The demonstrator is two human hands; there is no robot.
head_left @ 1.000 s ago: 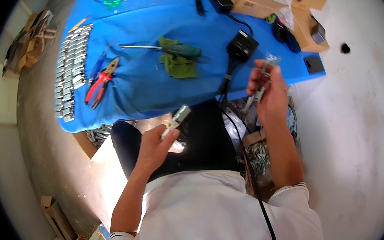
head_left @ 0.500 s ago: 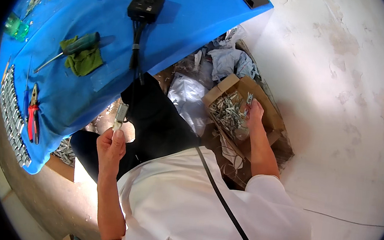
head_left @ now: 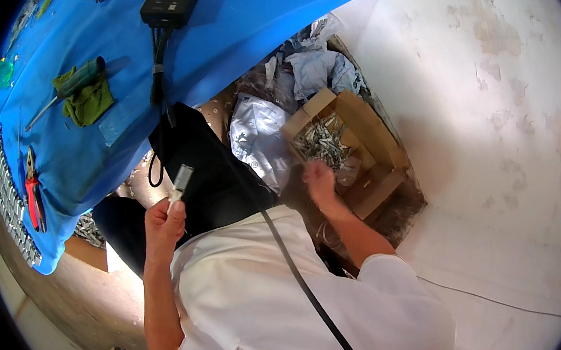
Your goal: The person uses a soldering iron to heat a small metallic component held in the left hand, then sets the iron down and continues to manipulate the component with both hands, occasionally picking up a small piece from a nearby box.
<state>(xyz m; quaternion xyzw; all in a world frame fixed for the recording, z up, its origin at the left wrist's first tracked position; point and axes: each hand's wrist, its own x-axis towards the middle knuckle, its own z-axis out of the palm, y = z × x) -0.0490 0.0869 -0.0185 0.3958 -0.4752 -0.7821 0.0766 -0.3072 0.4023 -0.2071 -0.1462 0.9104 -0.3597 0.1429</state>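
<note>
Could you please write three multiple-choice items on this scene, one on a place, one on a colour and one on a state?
1. Where is the right hand?
A. on the table
B. at the cardboard box on the floor
C. on the pliers

2. What colour is the table cover?
A. blue
B. white
C. yellow

3. How does the left hand hold the small silvery part?
A. flat on the table
B. raised, part pointing up
C. inside the box

Answers: 1 B, the hand is at the box of metal pieces. 2 A, the cover is bright blue. 3 B, the part sticks up above the fist.
</note>
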